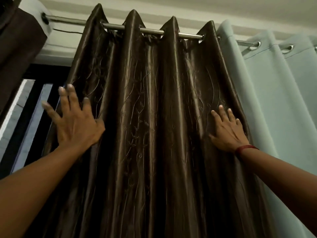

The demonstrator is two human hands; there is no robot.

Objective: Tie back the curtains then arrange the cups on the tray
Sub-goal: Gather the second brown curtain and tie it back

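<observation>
Left hand (pixel 75 121) is spread wide, fingers straight and apart, laid on the left edge of the brown satin curtain (pixel 151 117); nothing is gripped. Right hand (pixel 226 131) is pressed flat on the same curtain near its right edge, fingers straight and close together, nothing pinched. A red thread band (pixel 245 148) is worn at the right wrist.

Curtain is hung by eyelets on a metal rod (pixel 151 30) and bunched in deep folds between the two hands. It is not yet tied, and no tie-back is seen. Cups and tray are not in view, so that part is taken as left to do. Task is judged at its first step.

Left side: bare rod and a dark window frame (pixel 48 73) are exposed, so sliding room is offered up to a second dark curtain (pixel 17 48). Right side: a pale grey curtain (pixel 274 100) is touching the brown one's edge, so little room is left.
</observation>
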